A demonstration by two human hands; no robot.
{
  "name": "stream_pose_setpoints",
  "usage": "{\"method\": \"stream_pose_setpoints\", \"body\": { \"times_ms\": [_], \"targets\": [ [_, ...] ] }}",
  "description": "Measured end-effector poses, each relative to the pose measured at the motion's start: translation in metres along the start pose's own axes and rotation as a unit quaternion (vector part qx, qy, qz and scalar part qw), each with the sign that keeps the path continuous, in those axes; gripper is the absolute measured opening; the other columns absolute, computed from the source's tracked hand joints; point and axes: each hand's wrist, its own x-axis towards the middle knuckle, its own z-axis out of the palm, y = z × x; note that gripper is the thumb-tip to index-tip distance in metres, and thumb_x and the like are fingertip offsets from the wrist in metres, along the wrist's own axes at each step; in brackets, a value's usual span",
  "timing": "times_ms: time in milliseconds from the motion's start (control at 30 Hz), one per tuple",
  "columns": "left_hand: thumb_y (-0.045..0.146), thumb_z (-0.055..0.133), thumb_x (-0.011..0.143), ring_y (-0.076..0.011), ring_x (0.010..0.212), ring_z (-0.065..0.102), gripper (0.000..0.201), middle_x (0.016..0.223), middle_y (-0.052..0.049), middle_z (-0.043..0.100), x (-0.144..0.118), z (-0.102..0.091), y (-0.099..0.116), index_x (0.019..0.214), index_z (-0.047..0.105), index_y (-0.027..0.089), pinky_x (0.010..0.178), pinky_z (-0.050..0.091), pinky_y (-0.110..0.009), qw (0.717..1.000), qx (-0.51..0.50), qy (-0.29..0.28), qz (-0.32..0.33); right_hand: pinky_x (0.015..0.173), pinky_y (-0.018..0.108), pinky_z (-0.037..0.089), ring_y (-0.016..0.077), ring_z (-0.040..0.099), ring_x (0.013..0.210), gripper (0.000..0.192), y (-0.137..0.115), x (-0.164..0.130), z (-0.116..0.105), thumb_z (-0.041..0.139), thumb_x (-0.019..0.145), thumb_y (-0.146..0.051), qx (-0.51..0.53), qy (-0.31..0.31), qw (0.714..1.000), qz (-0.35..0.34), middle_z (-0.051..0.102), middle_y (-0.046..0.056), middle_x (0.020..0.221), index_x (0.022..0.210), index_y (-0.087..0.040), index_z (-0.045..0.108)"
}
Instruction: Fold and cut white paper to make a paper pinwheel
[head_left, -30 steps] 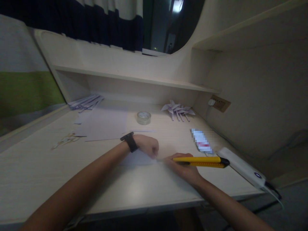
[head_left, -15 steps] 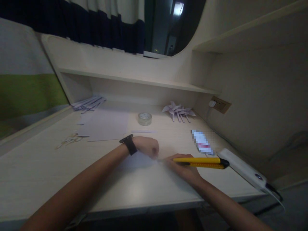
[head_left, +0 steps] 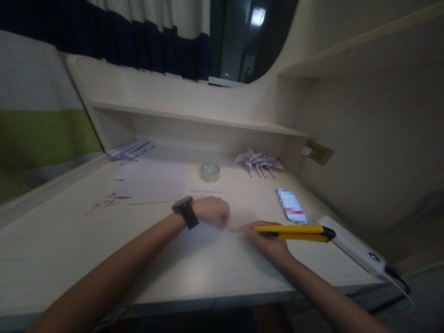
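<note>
A person's right hand (head_left: 268,243) grips a yellow utility knife (head_left: 293,232), fingers wrapped around its body, tip aimed left at a small sheet of paper (head_left: 204,231) lying flat on the desk (head_left: 52,240). Just left of the knife, the left hand (head_left: 213,212), wearing a black watch (head_left: 185,210), is curled into a loose fist pressing down on that sheet, apparently to steady it against the blade. Right of the knife lie a phone (head_left: 291,206) and a white charger (head_left: 357,247); beyond it stand a roll of tape (head_left: 210,172), 1 larger sheet (head_left: 156,182) and folded paper pinwheels (head_left: 258,161). Compared with 1.0 s ago, both hands sit almost unchanged; only the view has shifted slightly.
</note>
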Motion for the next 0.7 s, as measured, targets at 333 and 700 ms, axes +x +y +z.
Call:
{"method": "stream_pose_setpoints", "body": {
  "times_ms": [333,700],
  "targets": [
    [0.002,0.057,0.069,-0.0149,0.072,0.062,0.03,0.072,0.004,0.071,-0.016,0.019,0.01,0.075,0.073,0.027,0.102,0.024,-0.043,0.992,0.044,0.102,0.067,0.069,0.03,0.054,0.0157,0.061,0.069,0.02,0.016,0.013,-0.004,0.081,0.057,-0.028,0.268,0.212,0.936,0.085,0.065,0.001,0.069,0.069,-0.017,0.069],
    [0.038,0.044,0.091,-0.0244,0.074,0.058,0.032,0.081,-0.011,0.062,-0.068,0.044,0.017,0.085,0.064,0.013,0.063,0.043,-0.035,0.938,0.162,0.209,-0.226,0.072,0.03,0.053,0.0151,0.061,0.071,0.023,0.018,0.014,-0.001,0.082,0.057,-0.03,0.253,0.168,0.947,0.109,0.066,0.002,0.071,0.071,-0.017,0.07]
  ]
}}
